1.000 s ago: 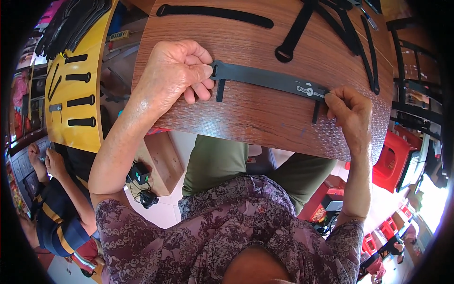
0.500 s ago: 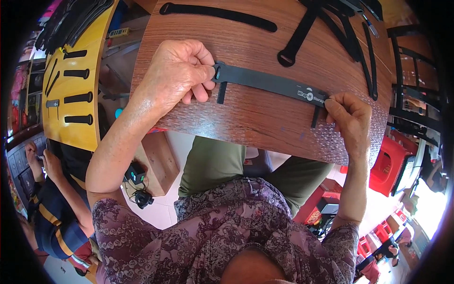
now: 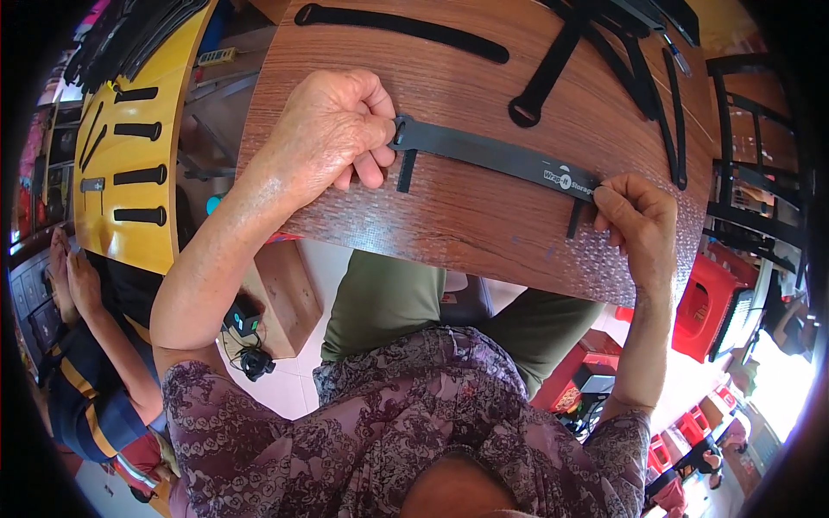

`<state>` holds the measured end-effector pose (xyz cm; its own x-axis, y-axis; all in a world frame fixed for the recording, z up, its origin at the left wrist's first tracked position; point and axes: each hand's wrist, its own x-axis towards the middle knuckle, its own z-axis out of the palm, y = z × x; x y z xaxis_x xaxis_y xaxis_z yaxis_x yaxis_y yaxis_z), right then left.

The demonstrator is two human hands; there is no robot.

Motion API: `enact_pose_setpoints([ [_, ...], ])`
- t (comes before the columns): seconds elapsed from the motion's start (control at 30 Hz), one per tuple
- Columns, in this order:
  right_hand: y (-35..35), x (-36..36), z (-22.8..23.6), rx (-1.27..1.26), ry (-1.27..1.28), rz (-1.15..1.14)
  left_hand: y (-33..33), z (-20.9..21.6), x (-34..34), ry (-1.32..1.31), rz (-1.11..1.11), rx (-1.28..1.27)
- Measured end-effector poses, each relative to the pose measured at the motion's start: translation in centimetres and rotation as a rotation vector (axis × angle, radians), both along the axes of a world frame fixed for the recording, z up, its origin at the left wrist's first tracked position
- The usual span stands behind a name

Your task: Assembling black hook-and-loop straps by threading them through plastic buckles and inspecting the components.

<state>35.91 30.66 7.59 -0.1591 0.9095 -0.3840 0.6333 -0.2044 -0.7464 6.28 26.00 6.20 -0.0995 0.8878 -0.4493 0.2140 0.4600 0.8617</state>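
Between my two hands a flat dark grey storage strap (image 3: 484, 152) with white print near its right end is stretched over the wooden table (image 3: 466, 220). My left hand (image 3: 345, 129) pinches its left end, beside a slot in the strap. The right end is held between the thumb and fingers of my right hand (image 3: 637, 211). Under the strap, two short black strips stick out toward me: a left strip (image 3: 406, 173) and a right strip (image 3: 574, 218). I cannot tell whether they are joined to the strap.
A long black strap (image 3: 401, 32) lies at the table's far side, and several more black straps (image 3: 553, 73) pile up at the far right beside a pen (image 3: 679, 60). On the left stands a yellow table (image 3: 121, 194) with short black straps. A co-worker's hands (image 3: 76, 274) show at far left.
Both hands keep hold of the strap in nearly the same place. The view has shifted slightly, and the co-worker's hands at far left have moved.
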Motion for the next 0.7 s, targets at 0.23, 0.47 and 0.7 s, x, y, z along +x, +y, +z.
enact_pose_setpoints([
  [0.23,-0.1,0.2,0.0,-0.001,0.01,0.019,0.0,0.3,0.0,-0.023,-0.034,-0.044],
  [0.47,0.2,0.2,-0.2,-0.006,0.002,0.046,-0.5,0.1,1.5,0.404,-0.146,0.136],
  [0.7,0.2,0.4,-0.3,0.008,0.027,0.063,-0.9,0.3,2.4,0.814,-0.27,0.609],
])
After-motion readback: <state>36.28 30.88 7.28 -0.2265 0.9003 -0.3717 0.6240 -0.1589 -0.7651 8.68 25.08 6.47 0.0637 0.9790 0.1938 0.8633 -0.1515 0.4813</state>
